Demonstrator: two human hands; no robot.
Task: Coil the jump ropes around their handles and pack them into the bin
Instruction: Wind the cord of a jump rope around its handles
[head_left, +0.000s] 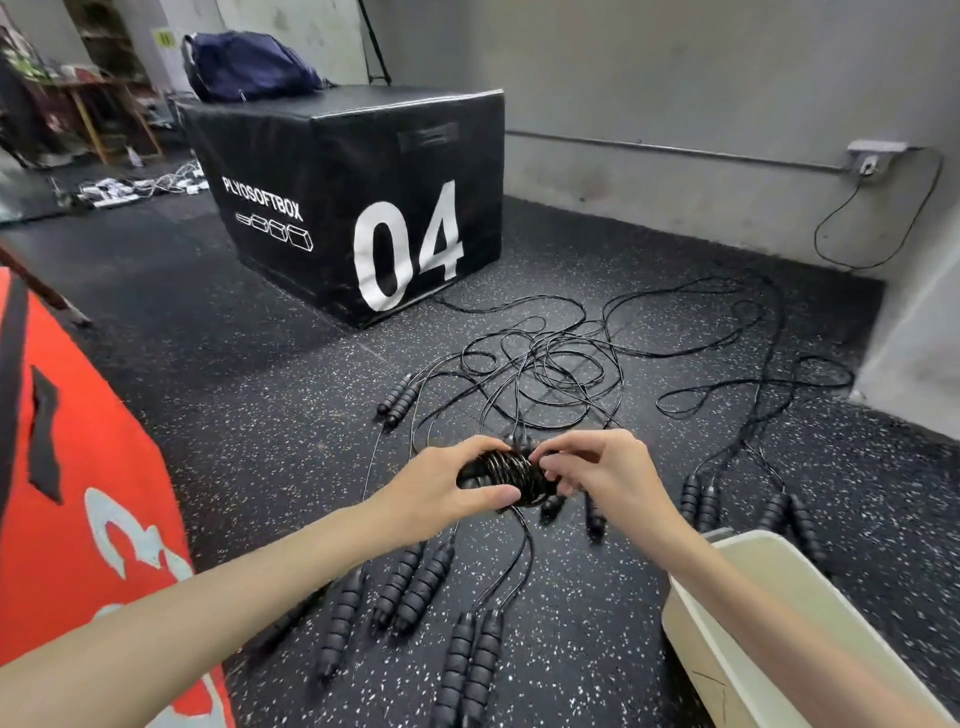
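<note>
Above the speckled black rubber floor, both hands work one jump rope bundle held in mid-air; the left hand grips the handles with thumb beneath and fingers curled over the top, while the right hand pinches the black cord at the bundle's right end, fingers bent around it; shiny loops of cord are already wound tight round the middle of the handles. Below and around the hands lie more ropes uncoiled; pairs of ribbed foam handles rest side by side on the floor, another pair nearer the person, one pair farther off to the left, and two more pairs to the right; their cords run into a loose tangle spreading toward the wall. At the lower right sits the cream plastic bin, just beside the right forearm; what it holds cannot be told. Behind the tangle stands a black plyo soft box marked 04, with a dark blue bag on top; a red plyo box fills the left edge.
</note>
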